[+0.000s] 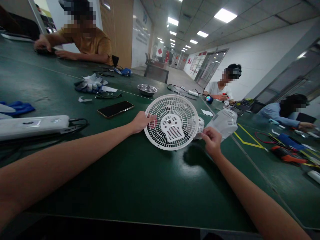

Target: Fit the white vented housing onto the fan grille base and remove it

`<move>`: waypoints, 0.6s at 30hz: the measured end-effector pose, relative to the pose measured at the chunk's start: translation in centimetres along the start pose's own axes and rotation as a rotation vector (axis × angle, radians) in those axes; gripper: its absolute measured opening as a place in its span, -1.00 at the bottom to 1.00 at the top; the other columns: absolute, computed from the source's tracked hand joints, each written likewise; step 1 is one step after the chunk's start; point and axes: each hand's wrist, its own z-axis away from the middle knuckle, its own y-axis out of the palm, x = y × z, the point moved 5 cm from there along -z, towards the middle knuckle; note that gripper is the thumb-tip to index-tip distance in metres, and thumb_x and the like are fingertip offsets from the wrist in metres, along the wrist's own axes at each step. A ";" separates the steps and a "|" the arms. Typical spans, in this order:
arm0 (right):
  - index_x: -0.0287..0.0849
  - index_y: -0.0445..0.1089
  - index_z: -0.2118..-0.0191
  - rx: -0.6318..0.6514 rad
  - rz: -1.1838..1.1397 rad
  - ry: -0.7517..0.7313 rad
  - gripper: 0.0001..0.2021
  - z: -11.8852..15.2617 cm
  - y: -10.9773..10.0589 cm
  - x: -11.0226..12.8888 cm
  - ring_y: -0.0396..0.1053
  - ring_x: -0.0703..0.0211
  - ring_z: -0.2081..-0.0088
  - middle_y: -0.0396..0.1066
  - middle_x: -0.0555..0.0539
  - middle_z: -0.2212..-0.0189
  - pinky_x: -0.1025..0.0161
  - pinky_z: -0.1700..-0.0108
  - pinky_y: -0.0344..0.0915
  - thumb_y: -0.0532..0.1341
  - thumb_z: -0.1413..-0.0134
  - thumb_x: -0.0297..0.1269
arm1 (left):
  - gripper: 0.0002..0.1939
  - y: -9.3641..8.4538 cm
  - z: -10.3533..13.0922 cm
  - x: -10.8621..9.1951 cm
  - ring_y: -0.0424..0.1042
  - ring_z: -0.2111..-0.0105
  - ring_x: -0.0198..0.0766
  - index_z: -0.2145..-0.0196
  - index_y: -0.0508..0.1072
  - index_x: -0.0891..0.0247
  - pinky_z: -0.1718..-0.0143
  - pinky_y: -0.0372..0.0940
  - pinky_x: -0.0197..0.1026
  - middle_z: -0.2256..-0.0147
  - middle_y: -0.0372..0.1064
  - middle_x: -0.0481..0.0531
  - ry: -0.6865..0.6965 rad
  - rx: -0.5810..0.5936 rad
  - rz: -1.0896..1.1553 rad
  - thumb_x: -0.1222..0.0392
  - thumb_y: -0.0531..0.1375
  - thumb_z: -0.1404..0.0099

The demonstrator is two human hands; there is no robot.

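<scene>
A white round fan grille [173,128] is held up over the green table, its slotted hub plate facing me. My left hand [141,122] grips the grille's left rim, thumb on the front and fingers behind. At its right edge a small slotted white fan part [200,125] shows, partly hidden behind the grille. My right hand [212,138] is closed, with thumb and fingertips pinching that part's right side. Just beyond this hand is a larger white fan base [223,124], tilted; whether it joins the other parts I cannot tell.
A phone [115,109], a metal bowl [147,89] and gloves [91,83] lie beyond my left arm. A white power strip [35,127] sits far left. On the right are an orange multimeter [287,155] and yellow tape [250,143]. Several people sit around the table.
</scene>
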 end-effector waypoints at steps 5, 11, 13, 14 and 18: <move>-0.07 0.09 0.51 0.346 -0.644 0.346 -0.70 -0.2 0.4 0.5 -0.21 0.33 0.64 -0.18 0.18 0.64 0.27 0.52 0.01 0.19 -0.05 -0.08 | -0.85 0.0 0.2 -0.2 0.54 0.42 -0.20 0.30 0.56 0.38 0.35 0.47 -0.14 0.37 0.56 0.13 -0.004 0.003 0.020 0.21 0.32 -0.29; -0.08 -0.05 0.45 0.904 -1.211 0.526 -0.54 1.3 -1.2 3.1 -0.18 0.41 0.65 -0.11 0.21 0.59 0.37 0.59 -0.06 0.36 0.05 -0.25 | -0.87 -0.2 0.1 -0.2 0.54 0.40 -0.20 0.30 0.57 0.35 0.35 0.47 -0.15 0.37 0.56 0.12 -0.009 0.020 -0.012 0.21 0.30 -0.32; -0.08 -0.03 0.45 1.118 -1.192 0.582 -0.52 2.4 -0.9 3.1 -0.16 0.44 0.65 -0.08 0.22 0.58 0.41 0.63 -0.10 0.40 0.06 -0.28 | -0.87 -0.3 -0.1 0.0 0.54 0.41 -0.20 0.31 0.57 0.34 0.35 0.47 -0.14 0.38 0.55 0.12 -0.011 0.022 -0.025 0.20 0.30 -0.32; -0.08 -0.01 0.44 1.204 -1.154 0.621 -0.53 3.0 -0.6 2.9 -0.16 0.46 0.65 -0.06 0.22 0.58 0.43 0.64 -0.13 0.42 0.07 -0.31 | -0.87 -0.3 -0.1 0.1 0.53 0.42 -0.20 0.32 0.56 0.33 0.36 0.47 -0.14 0.39 0.55 0.11 -0.010 0.021 -0.037 0.20 0.30 -0.32; -0.14 0.12 0.40 1.389 -0.944 0.765 -0.62 4.6 0.2 1.2 -0.16 0.51 0.65 0.04 0.20 0.55 0.50 0.68 -0.19 0.39 0.02 -0.53 | -0.85 -0.3 -0.1 0.0 0.53 0.43 -0.20 0.33 0.57 0.33 0.35 0.47 -0.13 0.39 0.55 0.11 0.001 0.032 -0.060 0.18 0.29 -0.33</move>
